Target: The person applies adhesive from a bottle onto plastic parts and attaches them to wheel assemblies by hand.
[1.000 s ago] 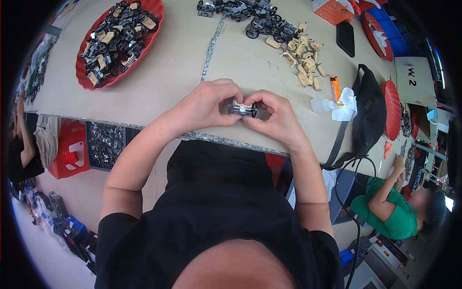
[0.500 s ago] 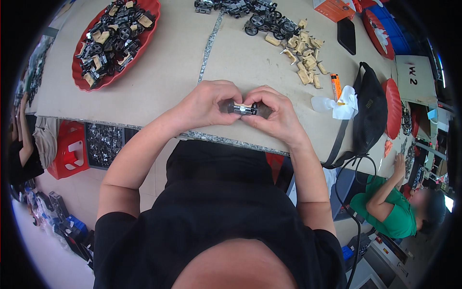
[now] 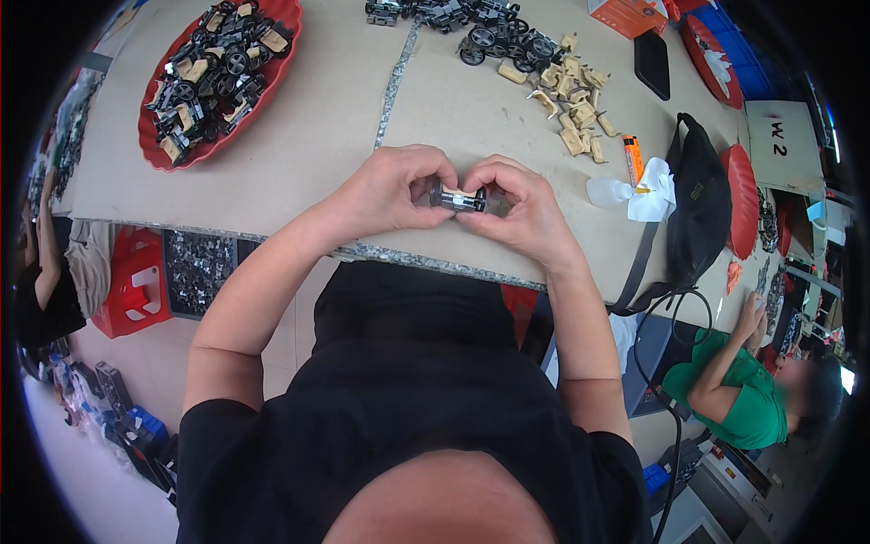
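Observation:
Near the front edge of the table, my left hand (image 3: pixel 396 192) and my right hand (image 3: pixel 524 207) hold a small wheeled toy chassis (image 3: pixel 458 201) between them. It is black and silver with a beige piece on its far side. Fingers and thumbs of both hands pinch it from the two ends, and its wheels are partly hidden by them. Beyond my right hand lies a loose heap of beige plastic pieces (image 3: pixel 576 104). Black wheeled chassis (image 3: pixel 503 41) are piled at the far side. A red scalloped tray (image 3: pixel 184 164) at far left holds several chassis with beige pieces.
To the right are an orange tube (image 3: pixel 633 157), a small white bottle (image 3: pixel 609 190) with white tissue (image 3: pixel 652 192), a black bag (image 3: pixel 702 204) and a black phone (image 3: pixel 652 66). A cable (image 3: pixel 672 426) hangs past the table edge. A person in green (image 3: pixel 734 394) works at right.
The fingers of both hands have shifted on the chassis, and it sits slightly tilted and a little higher. Several wheels or ends look less covered. At right, the other person's hands have moved.

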Demonstrator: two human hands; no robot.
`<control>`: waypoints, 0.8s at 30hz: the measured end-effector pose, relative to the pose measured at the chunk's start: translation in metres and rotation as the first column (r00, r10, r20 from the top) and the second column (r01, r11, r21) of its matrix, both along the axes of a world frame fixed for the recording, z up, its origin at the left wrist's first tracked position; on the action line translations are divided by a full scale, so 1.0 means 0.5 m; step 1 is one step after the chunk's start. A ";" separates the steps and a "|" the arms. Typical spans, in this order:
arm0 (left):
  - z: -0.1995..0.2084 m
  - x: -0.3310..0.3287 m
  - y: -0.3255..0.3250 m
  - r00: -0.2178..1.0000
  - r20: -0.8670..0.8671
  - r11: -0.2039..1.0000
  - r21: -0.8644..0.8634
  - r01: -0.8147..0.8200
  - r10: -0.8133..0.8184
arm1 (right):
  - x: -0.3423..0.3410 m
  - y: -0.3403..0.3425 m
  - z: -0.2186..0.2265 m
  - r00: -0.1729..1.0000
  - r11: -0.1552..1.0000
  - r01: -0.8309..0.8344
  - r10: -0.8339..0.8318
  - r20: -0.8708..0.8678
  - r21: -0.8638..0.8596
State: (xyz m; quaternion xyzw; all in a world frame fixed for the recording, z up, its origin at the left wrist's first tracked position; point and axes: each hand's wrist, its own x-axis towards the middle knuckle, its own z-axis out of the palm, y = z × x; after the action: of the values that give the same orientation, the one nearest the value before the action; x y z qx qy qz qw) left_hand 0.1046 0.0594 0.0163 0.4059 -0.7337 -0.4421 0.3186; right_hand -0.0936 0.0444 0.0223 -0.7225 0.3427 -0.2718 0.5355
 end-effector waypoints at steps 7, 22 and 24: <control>0.000 0.001 -0.002 1.000 -0.027 1.000 0.028 0.008 -0.007 | 0.003 0.000 -0.005 1.000 0.999 0.011 -0.010 0.010 -0.037; -0.004 -0.001 0.002 0.997 -0.068 0.998 0.050 -0.028 0.031 | 0.005 -0.001 -0.012 0.999 0.998 0.010 -0.007 0.048 -0.064; -0.003 0.000 0.001 0.998 -0.064 0.998 0.064 -0.020 0.024 | 0.005 -0.002 -0.011 0.999 0.998 0.004 -0.002 0.039 -0.060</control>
State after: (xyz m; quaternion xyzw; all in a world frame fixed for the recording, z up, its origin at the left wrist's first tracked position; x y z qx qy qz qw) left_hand 0.1046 0.0600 0.0148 0.4093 -0.7042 -0.4745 0.3338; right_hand -0.0910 0.0436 0.0166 -0.7322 0.3250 -0.2966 0.5199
